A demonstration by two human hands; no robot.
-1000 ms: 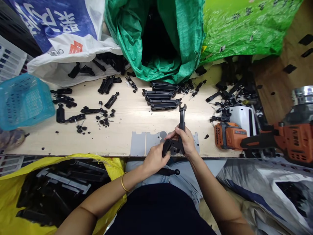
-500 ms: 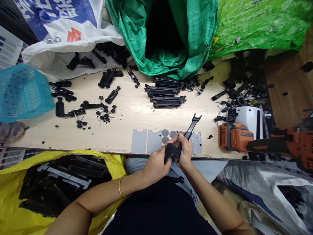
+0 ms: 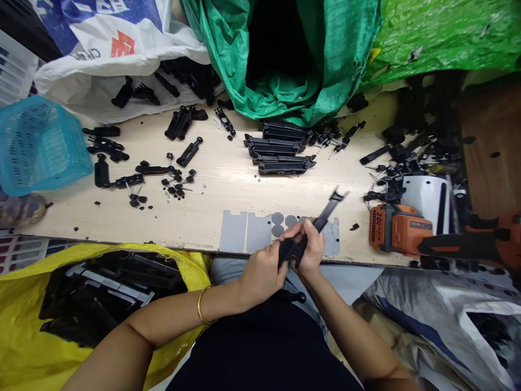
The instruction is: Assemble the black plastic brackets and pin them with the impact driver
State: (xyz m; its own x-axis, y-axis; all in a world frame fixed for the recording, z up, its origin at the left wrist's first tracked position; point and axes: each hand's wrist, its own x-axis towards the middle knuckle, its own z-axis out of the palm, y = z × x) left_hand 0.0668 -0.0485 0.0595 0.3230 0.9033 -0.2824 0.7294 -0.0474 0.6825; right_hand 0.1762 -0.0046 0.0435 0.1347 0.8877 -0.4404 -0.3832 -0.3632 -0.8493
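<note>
Both hands grip a black plastic folding bracket (image 3: 324, 216) over the table's front edge. My left hand (image 3: 262, 274) is closed around its thick lower end. Higher up, my right hand (image 3: 311, 248) wraps the bar, with fingers and thumb pressed on it. The bar slants up to the right and ends in a small two-pronged fork, slightly blurred. Part of the joint between the hands is hidden by fingers. Beyond them lies a row of similar folded black brackets (image 3: 280, 147). Flat grey pads (image 3: 258, 232) lie on the table just behind my hands.
A green sack (image 3: 220, 60) opens at the back, beside a white sack (image 3: 77, 89) of black parts. A blue basket (image 3: 44, 146) sits left, a yellow sack (image 3: 195, 266) front left. An orange power tool battery (image 3: 401, 228) and small black clamps (image 3: 382, 182) are right.
The fork end of the bracket has swung slightly right and blurred. Both hands keep their hold on it. The whole view has shifted a little.
</note>
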